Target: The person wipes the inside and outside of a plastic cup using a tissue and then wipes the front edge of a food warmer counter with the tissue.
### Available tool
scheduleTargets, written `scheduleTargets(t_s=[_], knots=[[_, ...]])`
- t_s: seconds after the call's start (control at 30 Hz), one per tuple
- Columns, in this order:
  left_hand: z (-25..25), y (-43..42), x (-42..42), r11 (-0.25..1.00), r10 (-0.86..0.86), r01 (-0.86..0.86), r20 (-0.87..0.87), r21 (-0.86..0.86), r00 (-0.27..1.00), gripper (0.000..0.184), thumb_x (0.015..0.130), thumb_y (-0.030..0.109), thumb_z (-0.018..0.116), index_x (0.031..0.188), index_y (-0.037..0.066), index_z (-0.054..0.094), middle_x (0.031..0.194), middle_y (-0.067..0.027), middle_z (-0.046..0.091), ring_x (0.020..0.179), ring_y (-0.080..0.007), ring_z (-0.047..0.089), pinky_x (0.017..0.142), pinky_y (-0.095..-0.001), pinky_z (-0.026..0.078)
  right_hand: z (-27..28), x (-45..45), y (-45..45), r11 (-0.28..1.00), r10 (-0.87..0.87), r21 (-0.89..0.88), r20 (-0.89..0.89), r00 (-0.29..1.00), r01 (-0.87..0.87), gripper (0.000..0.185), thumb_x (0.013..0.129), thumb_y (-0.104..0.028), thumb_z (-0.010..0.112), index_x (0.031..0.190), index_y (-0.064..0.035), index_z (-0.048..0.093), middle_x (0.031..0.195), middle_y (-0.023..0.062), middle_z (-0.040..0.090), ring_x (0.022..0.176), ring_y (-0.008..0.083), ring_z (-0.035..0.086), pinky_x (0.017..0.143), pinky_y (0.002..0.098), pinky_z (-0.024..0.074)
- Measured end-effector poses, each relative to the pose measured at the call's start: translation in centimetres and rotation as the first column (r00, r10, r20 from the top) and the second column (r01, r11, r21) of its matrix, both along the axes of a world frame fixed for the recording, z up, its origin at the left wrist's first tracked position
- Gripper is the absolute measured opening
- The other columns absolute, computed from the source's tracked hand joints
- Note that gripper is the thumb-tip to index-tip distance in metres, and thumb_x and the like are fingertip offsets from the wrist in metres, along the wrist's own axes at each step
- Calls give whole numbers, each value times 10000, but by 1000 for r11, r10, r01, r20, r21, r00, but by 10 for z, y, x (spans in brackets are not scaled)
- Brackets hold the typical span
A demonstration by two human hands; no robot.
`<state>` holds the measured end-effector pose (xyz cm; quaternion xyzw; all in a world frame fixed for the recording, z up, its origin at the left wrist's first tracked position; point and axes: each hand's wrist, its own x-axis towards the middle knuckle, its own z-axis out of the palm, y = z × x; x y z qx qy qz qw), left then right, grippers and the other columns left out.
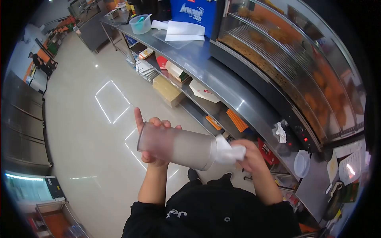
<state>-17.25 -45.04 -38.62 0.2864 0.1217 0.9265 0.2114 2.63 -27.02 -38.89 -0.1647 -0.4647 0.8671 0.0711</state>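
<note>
My left hand (160,122) is wrapped round one end of a tall frosted, see-through cylinder (192,148), perhaps a plastic cup or jar, held on its side above the floor. Its index finger sticks out past the rim, and the palm shows faintly through the wall. In my right hand (253,157) is a white paper tissue (228,153), pinched and slightly blurred. The tissue touches the cylinder's other end; whether part of it goes inside I cannot tell.
Along the right runs a steel counter (174,49) with a glass food warmer (278,51) on it. A clear tub (140,25), white paper sheets (185,31), a crumpled tissue (281,132) and a plastic lid (302,164) lie there. Boxes fill the shelves below. A person (38,62) stands far left.
</note>
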Motion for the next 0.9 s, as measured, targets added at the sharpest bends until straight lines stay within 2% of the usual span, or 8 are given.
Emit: scheduleTargets(t_s=[0.03,0.13,0.23,0.3,0.43,0.5,0.6,0.9], knots=[[-2,4,2,1000,-14,14,1,-2,1000,1072,645,332,748,1418,229,12,1084,-71,457,1044,-270,492,918,-535,415,3,-10,-7,989,-146,-28,90,985,149,253,813,-80,519,1035,25,582,1002,114,608,901,191,604,744,304,478],[-8,20,11,996,-70,76,-118,47,991,1070,628,318,746,1417,223,30,1054,-80,465,1034,-277,498,922,-536,411,1,-26,-26,1000,12,-4,74,997,-12,302,863,-124,509,1137,2,519,1071,94,577,975,183,567,846,327,453],[-12,31,23,994,-109,111,-206,-3,972,1067,607,304,748,1413,216,54,1008,-86,476,1016,-278,504,928,-539,406,27,-43,-40,939,215,-252,-98,972,-234,339,873,-156,521,1171,4,486,1159,71,517,1057,161,522,887,299,444],[-12,36,30,981,-178,190,-211,39,961,1063,591,297,755,1407,206,80,973,-89,480,995,-281,512,935,-542,402,38,-63,-49,729,388,-569,-113,915,-380,402,874,-204,531,1214,-17,428,1186,39,469,1098,123,474,943,255,390],[-16,33,27,945,-258,290,-197,153,946,1059,578,306,750,1405,196,98,965,-90,479,978,-283,518,920,-546,416,31,-65,-68,617,291,-683,-263,920,-391,427,891,-248,501,1240,-32,382,1177,19,449,1091,100,455,957,231,354],[-18,28,20,951,-243,276,-215,138,946,1060,576,308,749,1405,196,98,964,-92,480,975,-284,519,918,-545,418,43,-62,-74,505,226,-786,-278,934,-356,342,917,-217,466,1212,-56,403,1171,77,463,1081,175,491,908,327,421],[-21,22,19,963,-219,250,-246,102,944,1062,573,310,748,1406,192,98,950,-98,484,963,-290,526,915,-543,420,43,-60,-77,664,258,-668,-216,942,-335,348,910,-219,476,1210,-58,402,1176,82,456,1102,179,470,931,338,403],[-36,5,10,987,-155,156,-304,-22,940,1069,558,351,768,1412,204,143,941,-51,493,942,-269,535,889,-530,421,-50,-16,-53,710,252,-673,-31,967,-207,414,811,-253,579,1138,-9,504,1136,115,503,1023,226,511,851,364,438]])
